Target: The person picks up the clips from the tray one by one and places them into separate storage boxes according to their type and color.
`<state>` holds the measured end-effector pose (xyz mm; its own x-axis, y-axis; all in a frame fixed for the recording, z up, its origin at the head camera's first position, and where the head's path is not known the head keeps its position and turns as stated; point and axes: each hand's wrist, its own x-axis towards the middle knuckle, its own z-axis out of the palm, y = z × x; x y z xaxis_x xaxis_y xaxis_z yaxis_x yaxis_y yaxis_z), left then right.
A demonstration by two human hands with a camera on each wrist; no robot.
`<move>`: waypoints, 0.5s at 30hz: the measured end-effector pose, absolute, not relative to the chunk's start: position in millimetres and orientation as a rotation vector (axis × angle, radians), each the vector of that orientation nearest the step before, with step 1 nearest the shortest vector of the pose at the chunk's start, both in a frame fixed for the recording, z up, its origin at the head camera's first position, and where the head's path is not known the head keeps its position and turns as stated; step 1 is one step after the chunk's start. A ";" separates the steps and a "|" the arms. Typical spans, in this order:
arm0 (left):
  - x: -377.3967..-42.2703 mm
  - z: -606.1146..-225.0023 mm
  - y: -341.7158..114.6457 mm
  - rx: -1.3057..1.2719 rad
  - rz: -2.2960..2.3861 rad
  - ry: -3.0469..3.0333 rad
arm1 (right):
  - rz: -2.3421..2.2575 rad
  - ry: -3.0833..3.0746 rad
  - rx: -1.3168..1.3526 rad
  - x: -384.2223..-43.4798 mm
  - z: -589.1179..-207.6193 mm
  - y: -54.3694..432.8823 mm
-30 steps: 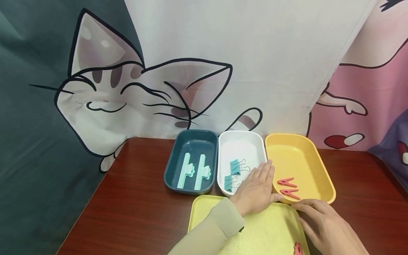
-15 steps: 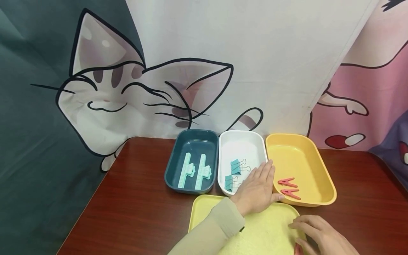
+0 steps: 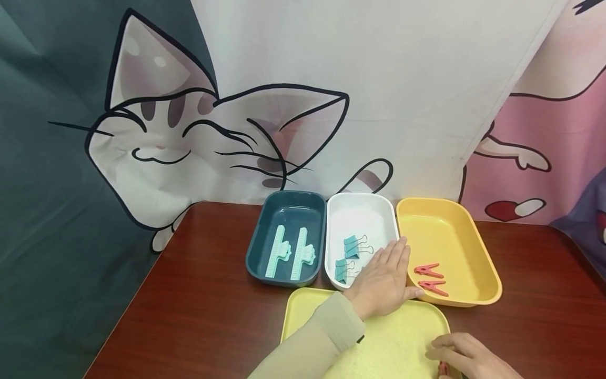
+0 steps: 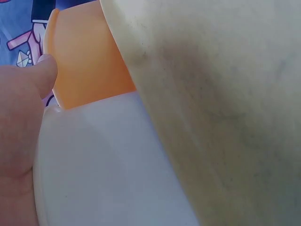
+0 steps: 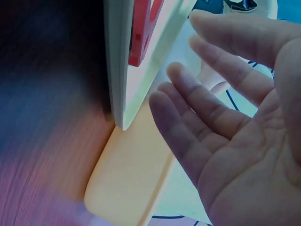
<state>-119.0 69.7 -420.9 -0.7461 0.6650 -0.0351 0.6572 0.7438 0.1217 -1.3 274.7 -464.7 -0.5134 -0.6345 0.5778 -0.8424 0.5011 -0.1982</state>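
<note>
My left hand point(image 3: 382, 281) lies with straight fingers over the adjoining rims of the white bin point(image 3: 360, 210) and the yellow bin point(image 3: 433, 226). Over the right edge of the pale yellow tray point(image 3: 397, 342) hovers my right hand point(image 3: 468, 355), fingers loosely bent and apart. Close to them, a red clothespin point(image 5: 141, 37) lies on the tray, partly covered in the head view; the right wrist view shows a gap between it and the fingertips. Two red clothespins point(image 3: 433, 287) lie in the yellow bin. Two teal binder clips point(image 3: 351, 247) lie in the white bin.
A dark teal bin point(image 3: 293, 202) stands left of the white one, holding two mint ruler clips point(image 3: 299, 255). The three bins stand side by side behind the tray on a brown wooden table point(image 3: 189, 305). A cartoon-printed cloth point(image 3: 402, 79) hangs behind.
My right hand has moved back toward me, from the yellow bin's front edge to the clothespin on the tray. The left hand stays on the bins.
</note>
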 end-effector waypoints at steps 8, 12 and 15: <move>-120.2 -421.3 71.0 1.089 0.143 2.869 | 0.567 -2.261 1.205 0.5 -465.9 272.3; -120.4 -421.5 71.3 1.090 0.140 2.872 | 0.545 -2.228 1.216 -0.6 -473.8 275.4; -120.5 -421.6 71.4 1.090 0.139 2.871 | 0.521 -2.208 1.227 -0.4 -476.3 275.6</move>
